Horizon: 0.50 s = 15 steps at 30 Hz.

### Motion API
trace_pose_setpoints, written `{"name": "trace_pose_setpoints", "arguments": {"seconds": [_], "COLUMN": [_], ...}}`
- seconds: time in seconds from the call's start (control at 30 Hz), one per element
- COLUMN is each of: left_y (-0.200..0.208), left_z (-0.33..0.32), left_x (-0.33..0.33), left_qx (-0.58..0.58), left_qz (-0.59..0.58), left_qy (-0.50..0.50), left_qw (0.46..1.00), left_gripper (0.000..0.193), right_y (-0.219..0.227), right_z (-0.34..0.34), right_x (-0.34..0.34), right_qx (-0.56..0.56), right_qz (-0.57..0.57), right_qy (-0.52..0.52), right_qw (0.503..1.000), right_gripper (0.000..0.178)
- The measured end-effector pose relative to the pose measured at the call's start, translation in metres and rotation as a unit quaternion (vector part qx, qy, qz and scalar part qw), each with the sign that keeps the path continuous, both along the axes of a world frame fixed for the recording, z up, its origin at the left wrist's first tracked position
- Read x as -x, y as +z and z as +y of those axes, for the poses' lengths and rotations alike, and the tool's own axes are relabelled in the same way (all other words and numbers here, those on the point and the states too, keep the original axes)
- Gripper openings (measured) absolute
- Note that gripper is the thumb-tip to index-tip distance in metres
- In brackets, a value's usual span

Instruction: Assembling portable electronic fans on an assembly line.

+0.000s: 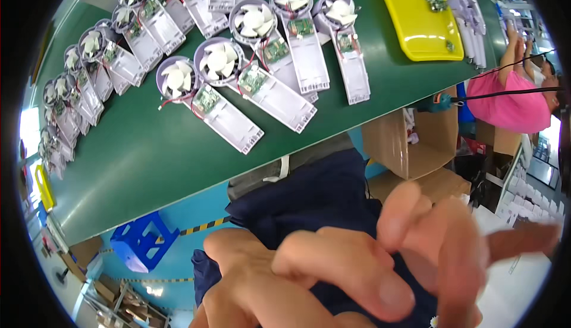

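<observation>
Close up at the lower middle is my left hand (285,286), its back toward me. Its fingers are loosely bent and stretch to the right, with nothing visible in them. My right hand (443,244) is beside it on the right, smeared by motion. Its fingers are apart, one pointing off to the right, and no held thing shows. Both hands are well off the table, over dark blue cloth (297,200). Beyond them, fan units (229,113) with white blades, small green circuit boards, red wires and pale lilac housings lie on the green table (172,167).
A yellow tray (416,30) holding circuit boards sits at the far right of the table. Below the table edge are a cardboard box (386,143) and a blue plastic stool (143,241). A person in a pink top (511,105) is at the right.
</observation>
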<state>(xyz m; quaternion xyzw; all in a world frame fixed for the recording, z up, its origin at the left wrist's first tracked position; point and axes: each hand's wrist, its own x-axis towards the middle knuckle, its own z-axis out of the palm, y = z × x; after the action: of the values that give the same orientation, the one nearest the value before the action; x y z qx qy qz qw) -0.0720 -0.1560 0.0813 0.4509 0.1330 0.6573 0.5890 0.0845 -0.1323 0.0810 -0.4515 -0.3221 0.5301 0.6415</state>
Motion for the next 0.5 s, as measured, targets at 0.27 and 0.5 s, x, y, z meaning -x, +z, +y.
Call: {"name": "trace_pose_setpoints", "arguments": {"seconds": [0.27, 0.5], "left_y": [0.008, 0.01], "left_z": [-0.032, -0.039], "left_x": [-0.023, -0.015], "left_qx": [-0.014, -0.038], "left_qz": [0.158, 0.251], "left_qy": [0.09, 0.131], "left_qw": [0.983, 0.958], "left_gripper": [0.049, 0.045], "right_y": [0.002, 0.012], "right_z": [-0.029, -0.03], "right_x": [-0.016, -0.038], "right_qx": [-0.081, -0.159], "right_qz": [0.11, 0.16], "right_qy": [0.12, 0.19], "right_qw": [0.983, 0.956], "right_gripper": [0.043, 0.014]}}
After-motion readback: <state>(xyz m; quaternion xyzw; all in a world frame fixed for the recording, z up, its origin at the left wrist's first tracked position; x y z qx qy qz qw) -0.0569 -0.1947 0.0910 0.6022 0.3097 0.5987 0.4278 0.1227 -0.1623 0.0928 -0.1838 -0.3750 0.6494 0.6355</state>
